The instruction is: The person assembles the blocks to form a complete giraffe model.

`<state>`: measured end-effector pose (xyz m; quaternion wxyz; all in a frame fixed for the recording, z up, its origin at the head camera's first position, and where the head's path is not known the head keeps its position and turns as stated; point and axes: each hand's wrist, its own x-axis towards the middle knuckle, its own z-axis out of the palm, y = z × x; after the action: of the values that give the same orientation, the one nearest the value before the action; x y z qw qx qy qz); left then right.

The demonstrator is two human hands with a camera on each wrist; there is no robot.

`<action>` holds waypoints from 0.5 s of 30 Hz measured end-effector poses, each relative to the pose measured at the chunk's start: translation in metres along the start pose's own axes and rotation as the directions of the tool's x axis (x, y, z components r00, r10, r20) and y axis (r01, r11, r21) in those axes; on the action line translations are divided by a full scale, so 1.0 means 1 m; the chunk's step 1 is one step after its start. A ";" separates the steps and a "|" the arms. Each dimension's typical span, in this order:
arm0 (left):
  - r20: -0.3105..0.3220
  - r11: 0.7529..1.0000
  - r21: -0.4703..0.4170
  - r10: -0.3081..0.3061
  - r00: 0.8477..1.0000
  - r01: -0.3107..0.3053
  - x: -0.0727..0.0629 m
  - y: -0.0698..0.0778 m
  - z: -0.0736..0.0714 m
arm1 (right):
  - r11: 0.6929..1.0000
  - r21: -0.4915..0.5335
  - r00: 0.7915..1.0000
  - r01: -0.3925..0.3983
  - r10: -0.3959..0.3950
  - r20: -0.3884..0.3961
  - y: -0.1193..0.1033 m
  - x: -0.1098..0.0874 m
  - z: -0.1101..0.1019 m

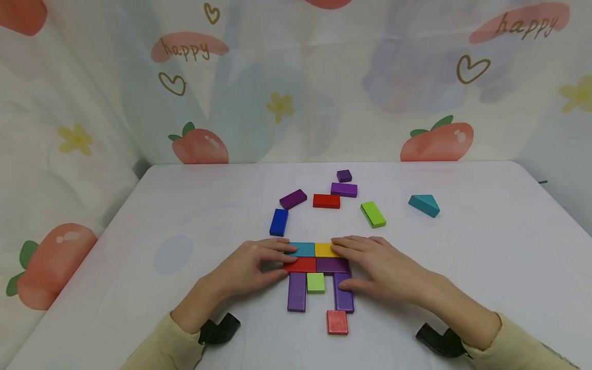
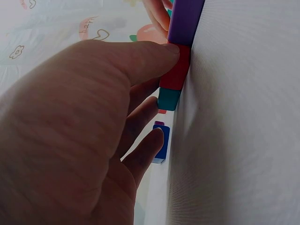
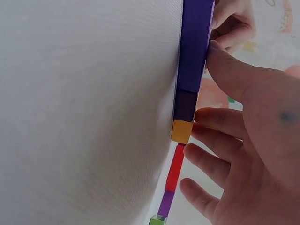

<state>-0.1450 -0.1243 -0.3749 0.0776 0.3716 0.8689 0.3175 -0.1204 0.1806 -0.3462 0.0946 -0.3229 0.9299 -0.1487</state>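
**Uneven pressure from two sides could skew the flat block figure**

Your left hand has its fingers apart, the tips touching the teal bar and the red bar. Your right hand also has its fingers apart: the fingertips meet the yellow block and the dark purple bar, while the thumb touches the right purple leg. Neither hand clamps a block. The figure lies flat on the white table, between your hands.

The likeliest fault, in my judgement, is shear: if one hand presses harder, the two rows could slide past each other and break the seams, as nothing visible joins the blocks. Your right thumb is another risk. Dragged inward, it could swing that leg into the gap beside the green block, which sits against the left purple leg.

The pale red block lies at the right leg's foot; I cannot tell whether they touch, but a downward slip could shove it away. Watch your left fingers too: the blue block lies just beyond them, so a careless lift might knock it.
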 end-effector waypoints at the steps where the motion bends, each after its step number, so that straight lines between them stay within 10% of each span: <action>1: -0.001 1.000 0.002 -0.001 1.000 0.001 0.000 0.000 0.000 | 1.000 -0.001 1.000 0.004 -0.004 0.000 0.000 0.000 0.000; 15: -0.010 0.999 0.040 0.015 1.000 -0.015 -0.001 0.003 -0.001 | 0.996 0.073 0.999 0.049 -0.049 -0.005 0.003 -0.003 -0.005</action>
<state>-0.1433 -0.1241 -0.3724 0.0635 0.3781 0.8727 0.3025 -0.1210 0.1859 -0.3424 0.1011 -0.3415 0.9159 -0.1852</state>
